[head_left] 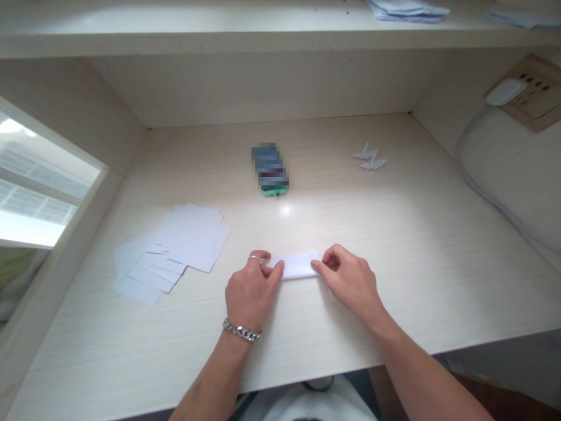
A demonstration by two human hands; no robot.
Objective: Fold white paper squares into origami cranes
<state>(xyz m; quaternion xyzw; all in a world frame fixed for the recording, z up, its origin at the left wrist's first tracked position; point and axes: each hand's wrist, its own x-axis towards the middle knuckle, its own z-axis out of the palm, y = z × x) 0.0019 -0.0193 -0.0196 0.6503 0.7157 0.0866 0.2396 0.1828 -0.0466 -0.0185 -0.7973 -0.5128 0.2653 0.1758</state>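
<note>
A folded white sheet of paper (300, 266) lies near the front of the desk, a narrow rectangle between my two hands. My left hand (255, 286), with a ring and a chain bracelet, pinches its left end, thumb on top. At the right end, my right hand (350, 278) grips the paper between thumb and curled fingers. Loose white paper squares (193, 234) are spread in an overlapping pile to the left. Small folded paper cranes (371, 158) sit at the back right.
A phone in a green case (270, 169), its screen blurred out, lies behind the paper. A shelf (219, 44) crosses above with a paper stack (407, 10) on it. On the right wall, a grey cable (471, 181) hangs from a plug (506, 92). A window (39, 175) is at left.
</note>
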